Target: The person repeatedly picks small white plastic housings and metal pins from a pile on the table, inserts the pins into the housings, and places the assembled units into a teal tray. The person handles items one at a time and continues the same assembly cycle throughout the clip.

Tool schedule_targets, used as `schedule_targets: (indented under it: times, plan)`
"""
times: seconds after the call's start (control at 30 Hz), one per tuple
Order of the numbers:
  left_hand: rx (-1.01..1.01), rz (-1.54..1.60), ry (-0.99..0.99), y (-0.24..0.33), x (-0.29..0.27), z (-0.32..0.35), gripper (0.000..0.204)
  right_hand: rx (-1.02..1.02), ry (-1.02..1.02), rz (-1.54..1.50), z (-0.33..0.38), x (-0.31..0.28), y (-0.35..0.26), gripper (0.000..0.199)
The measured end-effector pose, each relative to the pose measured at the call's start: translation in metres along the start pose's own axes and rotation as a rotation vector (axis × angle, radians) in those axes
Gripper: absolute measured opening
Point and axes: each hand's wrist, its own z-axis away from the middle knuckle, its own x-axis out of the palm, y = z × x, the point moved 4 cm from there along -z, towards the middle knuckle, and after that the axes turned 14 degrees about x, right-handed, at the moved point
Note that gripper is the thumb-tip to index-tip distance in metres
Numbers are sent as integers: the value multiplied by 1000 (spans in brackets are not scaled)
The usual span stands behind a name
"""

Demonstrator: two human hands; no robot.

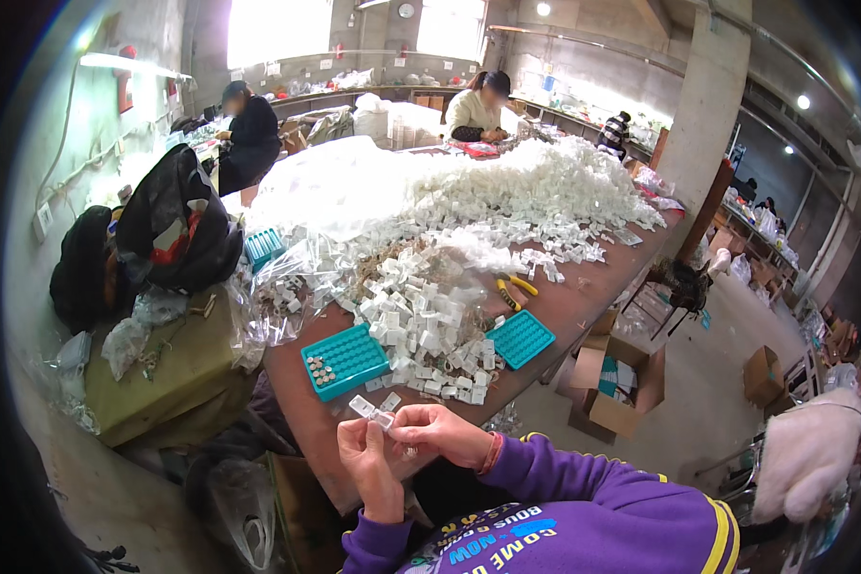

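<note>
Close to the near table edge, my left hand (370,469) pinches a small white plastic case (363,407) between thumb and fingertips. My right hand (442,433) meets it from the right, its fingers closed on the other end of the case. Just beyond them lies a teal tray (364,346) with rows of slots; small round pale pieces (321,370) fill some slots at its left. A heap of similar white cases (419,320) rises behind, and a second teal tray (522,341) lies to its right.
Yellow-handled pliers (515,293) lie beside the heap. A large mound of clear and white plastic pieces (536,187) covers the far table. An open cardboard box (622,383) stands on the floor to the right, and a black bag (177,225) at left. Other people work farther back.
</note>
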Motion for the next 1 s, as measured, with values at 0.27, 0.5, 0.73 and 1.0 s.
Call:
schedule_targets:
  times: [0.27, 0.5, 0.73, 1.0]
  plan:
    - [-112, 198, 31, -7, -4, -28, 11, 34, -131, -230, -44, 5, 1, 15]
    - [-64, 233, 79, -36, -21, -53, 12, -85, 126, 65, -71, -9, 0, 17]
    - [-11, 183, 107, -41, -24, -56, 9, -273, 259, 285, -82, -6, -1, 16]
    - [-41, 262, 196, -31, -22, -59, 10, -487, 395, 928, -63, 13, -26, 17]
